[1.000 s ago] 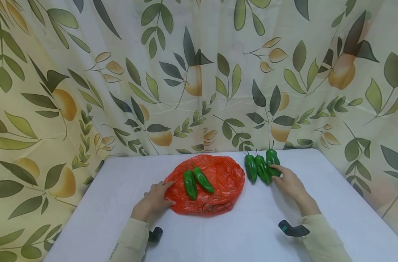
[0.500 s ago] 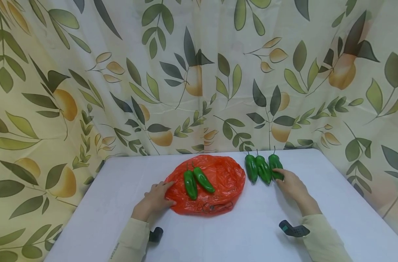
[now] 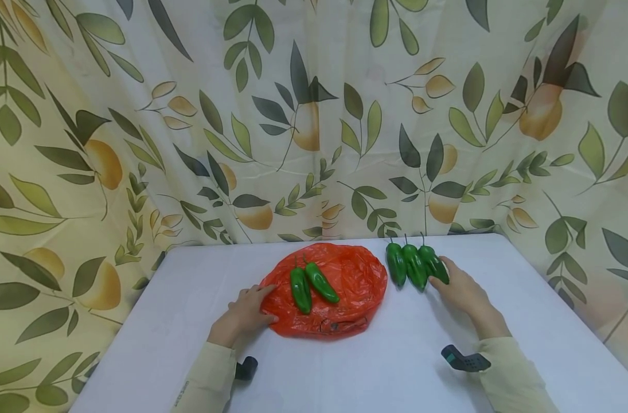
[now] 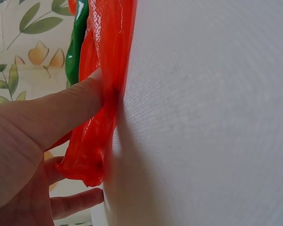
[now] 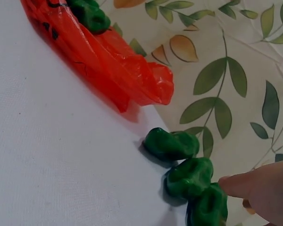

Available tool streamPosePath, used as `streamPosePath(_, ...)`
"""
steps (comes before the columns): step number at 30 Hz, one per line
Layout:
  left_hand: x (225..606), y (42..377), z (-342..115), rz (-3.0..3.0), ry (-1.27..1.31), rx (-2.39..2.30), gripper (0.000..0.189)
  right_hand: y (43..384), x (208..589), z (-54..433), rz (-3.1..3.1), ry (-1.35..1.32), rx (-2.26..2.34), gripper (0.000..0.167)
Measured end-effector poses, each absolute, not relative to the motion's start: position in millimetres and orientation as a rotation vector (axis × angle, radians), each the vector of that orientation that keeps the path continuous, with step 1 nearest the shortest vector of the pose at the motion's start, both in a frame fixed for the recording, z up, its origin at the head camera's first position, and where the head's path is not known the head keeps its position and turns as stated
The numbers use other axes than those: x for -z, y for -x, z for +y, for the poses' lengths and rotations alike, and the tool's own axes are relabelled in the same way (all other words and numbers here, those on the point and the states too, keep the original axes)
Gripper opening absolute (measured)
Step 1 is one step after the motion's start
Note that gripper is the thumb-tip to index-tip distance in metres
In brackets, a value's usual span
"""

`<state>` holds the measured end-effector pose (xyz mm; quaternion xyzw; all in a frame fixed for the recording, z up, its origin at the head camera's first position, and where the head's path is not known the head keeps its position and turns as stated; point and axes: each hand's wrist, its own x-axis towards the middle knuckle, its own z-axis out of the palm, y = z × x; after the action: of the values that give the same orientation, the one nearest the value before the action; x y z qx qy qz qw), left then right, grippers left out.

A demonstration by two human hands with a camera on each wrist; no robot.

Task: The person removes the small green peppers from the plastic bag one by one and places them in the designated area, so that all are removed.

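Note:
A crumpled red plastic bag [image 3: 355,287] lies flattened on the white table, with two green peppers [image 3: 320,282] resting on top of it. At its left edge is my left hand [image 3: 248,312], thumb and fingers spread apart and touching the plastic. The left wrist view shows the straight thumb [image 4: 80,94] against the bag's side [image 4: 92,155]. Right of the bag, three green peppers lie in a row, stems pointing away. My right hand [image 3: 460,289] holds the rightmost pepper [image 3: 433,264] between thumb and fingers; most of these fingers are hidden in the right wrist view.
The white table [image 3: 344,373] ends just behind the row of peppers, where a leaf-and-fruit patterned curtain [image 3: 344,115] hangs. The middle pepper [image 5: 191,178] and the left pepper [image 5: 172,143] of the row lie close together. Black wrist devices [image 3: 465,359] sit at both sleeves.
The rightmost pepper shifted right, then its stem end swung left beside the other two, its tip now angled right. My right hand moved slightly right with it. The left hand stayed still.

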<state>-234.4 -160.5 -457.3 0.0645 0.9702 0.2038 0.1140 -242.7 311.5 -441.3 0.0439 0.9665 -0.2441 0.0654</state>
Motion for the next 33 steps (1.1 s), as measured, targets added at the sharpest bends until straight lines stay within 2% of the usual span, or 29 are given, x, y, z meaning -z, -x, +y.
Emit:
streamPosePath(8, 458, 234, -160, 2.829, -0.171, -0.615, 0.080, 240, 436, 307, 3.011, -0.184, 0.706, 0.075)
streamPosePath(14, 457, 232, -160, 2.835, -0.177, -0.607, 0.080, 236, 422, 285, 3.055, -0.175, 0.747, 0.070)
streamPosePath(27, 455, 232, -160, 2.828, -0.175, -0.612, 0.079, 225, 424, 214, 3.107, 0.109, 0.957, 0.056)
streamPosePath(33, 456, 233, -160, 2.833, -0.189, -0.611, 0.079, 223, 430, 186, 3.002, 0.365, 1.052, 0.053)
